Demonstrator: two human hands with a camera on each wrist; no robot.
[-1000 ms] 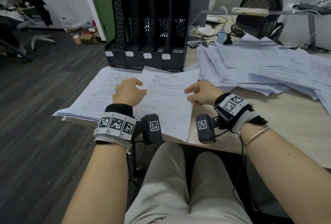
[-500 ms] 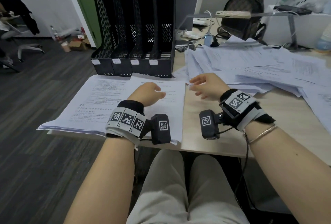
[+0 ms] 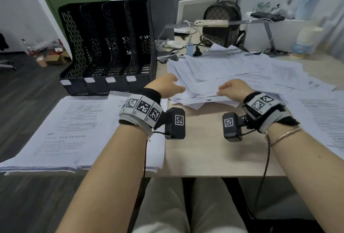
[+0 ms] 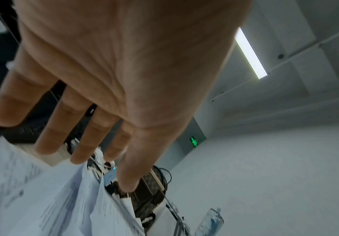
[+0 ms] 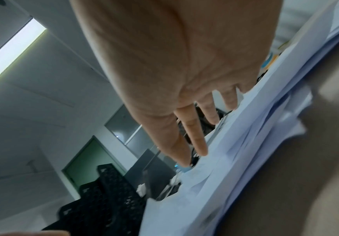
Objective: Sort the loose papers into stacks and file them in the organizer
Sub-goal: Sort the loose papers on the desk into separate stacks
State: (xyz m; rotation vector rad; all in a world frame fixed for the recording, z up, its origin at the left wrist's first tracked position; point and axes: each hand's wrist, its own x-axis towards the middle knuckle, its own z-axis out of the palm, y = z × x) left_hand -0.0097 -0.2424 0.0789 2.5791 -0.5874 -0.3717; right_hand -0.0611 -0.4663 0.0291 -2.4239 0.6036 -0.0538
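The loose heap of white printed paper sheets (image 3: 232,69) sprawls across the right and far side of the pale wood-grain worktop (image 3: 204,149), its edges fanned and uneven. Both hands hover at its near-left corner: the left hand (image 3: 165,85) with fingers straight and spread, the right hand (image 3: 232,88) with fingers relaxed, lightly touching the top sheets; neither grip has hold of anything. Flat squared stacks of printed sheets (image 3: 74,130) lie near left. Behind them stands the black perforated four-slot plastic file organizer (image 3: 108,46).
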